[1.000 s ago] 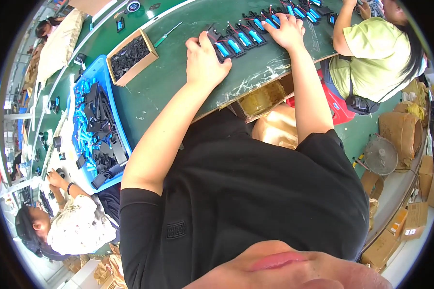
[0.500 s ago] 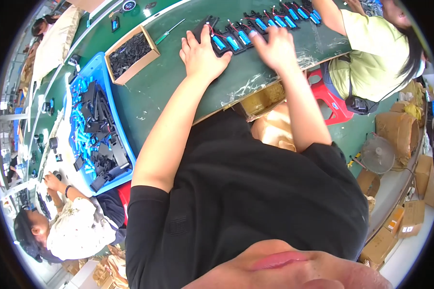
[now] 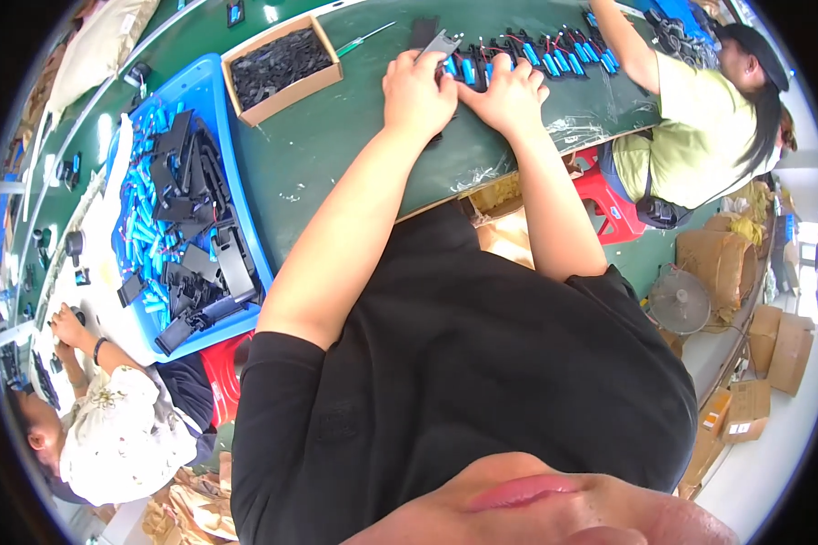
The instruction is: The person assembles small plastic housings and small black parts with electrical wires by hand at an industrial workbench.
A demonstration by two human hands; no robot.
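Note:
In front of me, my left hand (image 3: pixel 418 98) is closed around a grey-black plastic piece (image 3: pixel 441 44), which sticks up past its fingers. My right hand (image 3: pixel 507 98) is close beside it, thumb toward my left thumb, fingers curled over a black battery holder with a blue cell (image 3: pixel 468 72). The fingers partly hide this holder. More black holders with blue cells (image 3: pixel 551 64) and thin red wires run in a row to the right along the green table (image 3: pixel 336 150).
Left of my arms are a cardboard box (image 3: pixel 286 102) of small black parts and a blue bin (image 3: pixel 232 173) of blue cells and black cases. A green-handled screwdriver (image 3: pixel 350 45) lies by the box. Co-workers sit at right (image 3: pixel 709 136) and lower left (image 3: pixel 123 431).
My hands have come closer together. My left hand, formerly spread over the holders, now grips a raised grey-black piece. My view has shifted, moving the bin and box within it.

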